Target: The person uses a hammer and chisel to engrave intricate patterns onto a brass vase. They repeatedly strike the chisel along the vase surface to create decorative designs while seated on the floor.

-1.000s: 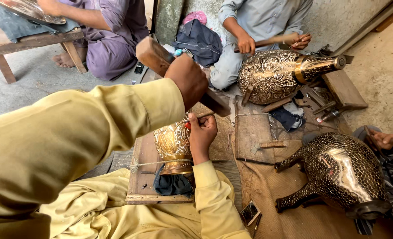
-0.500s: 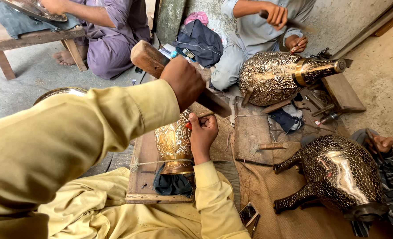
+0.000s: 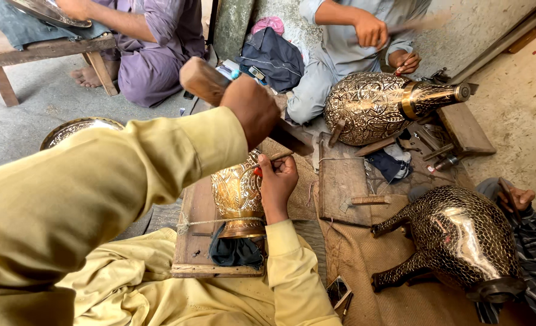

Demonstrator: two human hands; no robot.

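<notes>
Your left arm in its yellow sleeve sweeps across from the lower left, and your left hand [image 3: 253, 115] is raised high, fist wrapped tight around a wooden mallet [image 3: 202, 79] whose head pokes out up and to the left of your knuckles. Below it, your right hand [image 3: 278, 184] comes up from the bottom, wrist bent, fingers pinched around a thin chisel [image 3: 272, 160] with its tip set against the side of the brass vase [image 3: 236, 193]. That vase lies on its side on a wooden board [image 3: 190, 232], tied down with string, a dark cloth [image 3: 234, 252] tucked under its foot. Your raised forearm covers the vase's upper part, so only its lower body and base show.

Far left, an engraved metal tray [image 3: 69, 130] peeks out from behind your sleeve. Top left, a person in purple [image 3: 159, 48] sits cross-legged by a low wooden bench [image 3: 32, 51]. Moving right, a flat wooden block [image 3: 340, 178] lies just beside your board. Beyond it, a second person's hands [image 3: 370, 29] work over a large engraved vessel [image 3: 373, 108] lying on its side. At the lower right, a dark hammered metal animal figure [image 3: 461, 241] lies on burlap, another person's hand [image 3: 517, 196] resting near it.
</notes>
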